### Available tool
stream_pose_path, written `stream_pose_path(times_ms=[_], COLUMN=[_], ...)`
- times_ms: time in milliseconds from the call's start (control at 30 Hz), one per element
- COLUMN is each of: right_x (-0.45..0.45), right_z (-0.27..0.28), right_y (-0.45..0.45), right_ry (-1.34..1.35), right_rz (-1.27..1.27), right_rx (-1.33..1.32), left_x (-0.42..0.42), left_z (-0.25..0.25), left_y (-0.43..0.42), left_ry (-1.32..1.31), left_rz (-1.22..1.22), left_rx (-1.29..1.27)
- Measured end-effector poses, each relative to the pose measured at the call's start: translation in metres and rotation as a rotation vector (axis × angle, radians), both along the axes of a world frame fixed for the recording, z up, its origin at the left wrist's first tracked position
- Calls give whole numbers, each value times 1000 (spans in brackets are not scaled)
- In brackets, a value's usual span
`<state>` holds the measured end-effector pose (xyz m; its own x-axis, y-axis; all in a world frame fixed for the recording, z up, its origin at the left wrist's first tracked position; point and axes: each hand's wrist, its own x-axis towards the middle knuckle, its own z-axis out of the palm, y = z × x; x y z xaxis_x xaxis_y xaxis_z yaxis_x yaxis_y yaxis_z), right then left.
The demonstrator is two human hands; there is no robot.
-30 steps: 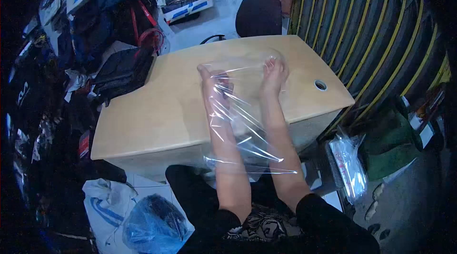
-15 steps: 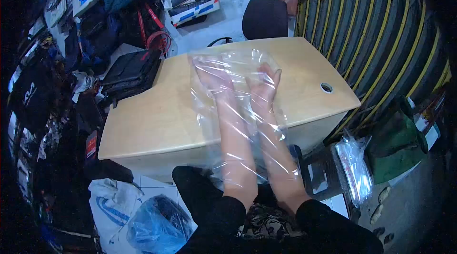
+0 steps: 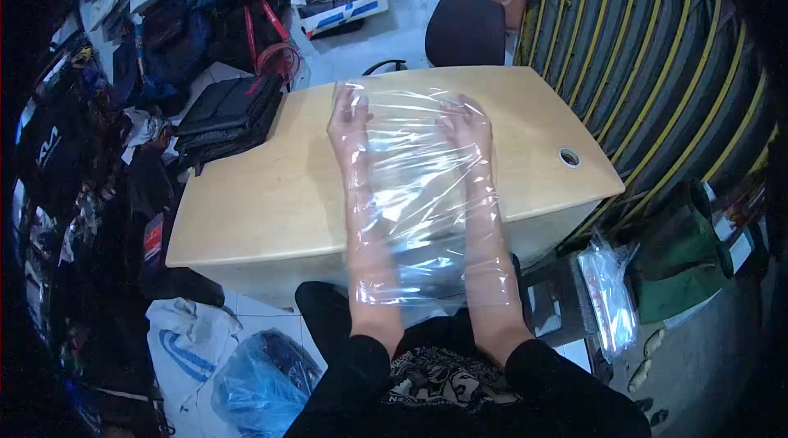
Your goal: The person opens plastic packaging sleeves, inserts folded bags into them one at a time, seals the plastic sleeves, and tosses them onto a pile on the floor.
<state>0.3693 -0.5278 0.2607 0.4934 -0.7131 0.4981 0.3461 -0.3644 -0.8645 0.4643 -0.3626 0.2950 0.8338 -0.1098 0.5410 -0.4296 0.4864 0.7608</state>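
A large clear plastic bag (image 3: 419,183) is stretched over both my forearms above the table, its shiny film creased with bright reflections. Inside its far left corner, my left hand (image 3: 351,116) presses outward with fingers apart and partly bent. My right hand (image 3: 471,124) is inside the far right corner, fingers loosely curved and spread against the film. Neither hand grips anything that I can see. The bag's near edge lies around my forearms, close to the elbows. Beneath is the light wooden table (image 3: 263,200).
A black bag (image 3: 230,114) lies at the table's left end. A round cable hole (image 3: 569,157) is at the right. Behind stands a black chair (image 3: 465,30). Clear plastic packs (image 3: 607,298) are at my right, a blue plastic bag (image 3: 267,385) on the floor at left.
My hands have moved apart inside the bag, left hand leftward and right hand slightly rightward. The film between my forearms is now pulled wide and taut.
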Motion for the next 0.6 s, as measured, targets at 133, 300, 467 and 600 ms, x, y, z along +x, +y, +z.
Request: stream_pose_path(times_ms=[133, 300, 467, 600], right_x=[-20, -9, 2, 5], right_z=[27, 18, -34, -47], right_y=[45, 62, 66, 64], right_ry=[301, 604, 737, 459], right_rz=[-95, -195, -286, -82], right_rx=[-234, -643, -901, -728], left_x=[16, 45, 3, -6], left_z=[-20, -23, 28, 23], left_y=[10, 12, 6, 3], left_ry=[249, 355, 512, 442], left_rz=[-305, -778, -677, -430], left_rx=[-597, -1111, -1360, -1212])
